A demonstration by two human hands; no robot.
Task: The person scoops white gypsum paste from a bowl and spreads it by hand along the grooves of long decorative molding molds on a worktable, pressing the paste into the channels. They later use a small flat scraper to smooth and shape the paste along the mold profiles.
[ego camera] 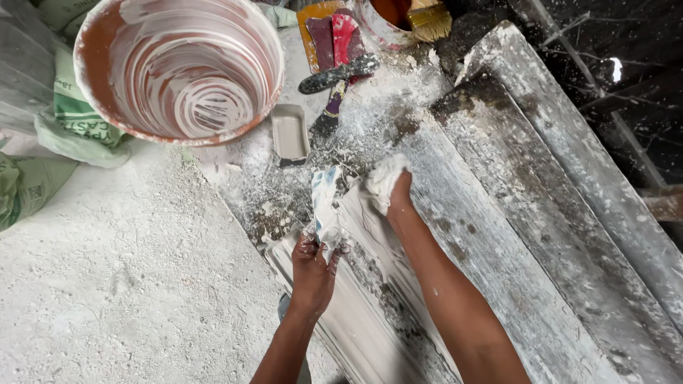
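Note:
A long white plaster moulding [370, 313] lies diagonally on a plaster-caked board [491, 235]. My left hand [313, 267] grips a flat plaster-smeared scraper [326, 203] whose blade stands up over the moulding's near-left edge. Coated in wet white plaster [384, 181], my right hand [398, 195] presses down on the moulding's far end. Both forearms reach in from the bottom of the view.
A large orange bucket [178, 67] smeared with white plaster stands at the top left. A small rectangular tray [290, 134], trowels and scrapers [338, 53], and a brush [429, 20] lie beyond the moulding. Green-printed sacks [78, 121] sit at left. The floor is dusted white.

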